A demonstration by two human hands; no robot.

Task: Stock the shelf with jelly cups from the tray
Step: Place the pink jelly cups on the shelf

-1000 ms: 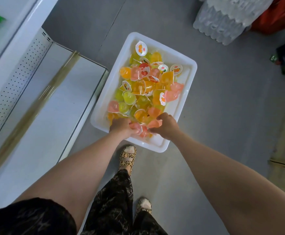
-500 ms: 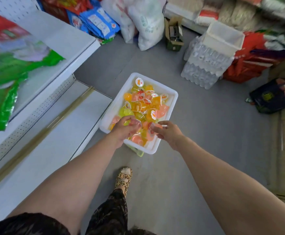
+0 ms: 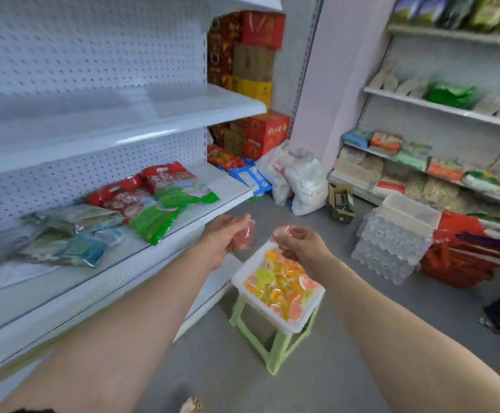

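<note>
You've got pink jelly cups (image 3: 244, 234) in both grips: left hand (image 3: 225, 236) curled round some, right hand (image 3: 302, 245) pinching one above the tray (image 3: 238, 278). Set them down gently on the shelf (image 3: 228, 183) beside the snack bags (image 3: 159, 201), don't toss.

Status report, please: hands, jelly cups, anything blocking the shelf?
Left hand, right hand: each grips pink jelly cups. Tray on stool, plenty left. Snack bags crowd shelf.

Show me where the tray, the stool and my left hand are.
tray (image 3: 310, 312): head view, on its right side wall.
stool (image 3: 278, 353): head view, on its front leg.
left hand (image 3: 220, 238): head view, on the middle of the hand.
</note>
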